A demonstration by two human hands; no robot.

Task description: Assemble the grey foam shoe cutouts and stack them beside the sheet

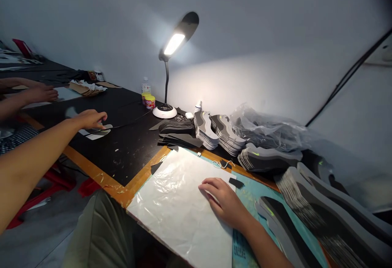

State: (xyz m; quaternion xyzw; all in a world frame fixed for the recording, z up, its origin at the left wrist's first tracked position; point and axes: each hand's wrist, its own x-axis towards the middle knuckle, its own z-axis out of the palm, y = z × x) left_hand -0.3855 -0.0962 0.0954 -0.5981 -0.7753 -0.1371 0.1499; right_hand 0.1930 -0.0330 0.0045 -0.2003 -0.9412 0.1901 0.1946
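My left hand (89, 120) reaches out over the black table, fingertips at a light shoe-upper piece (99, 134) lying flat there. Thumb and index finger look apart; the other fingers are partly hidden. My right hand (225, 202) rests palm down, fingers loosely bent, on a white board with a glossy clear cover (171, 207). It holds nothing. To its right, a grey and black shoe-upper piece (284, 227) with a yellow-green mark lies on a teal sheet (251, 196). A small black scrap (236, 183) is just beyond this hand.
Stacks of grey shoe-upper pieces (206, 129) line the wall side, near a crumpled plastic bag (269, 127). Dark pieces (176, 127) lie by the lit desk lamp (164, 111). At far left are another person's hands (41, 93). Below is a red stool (58, 180).
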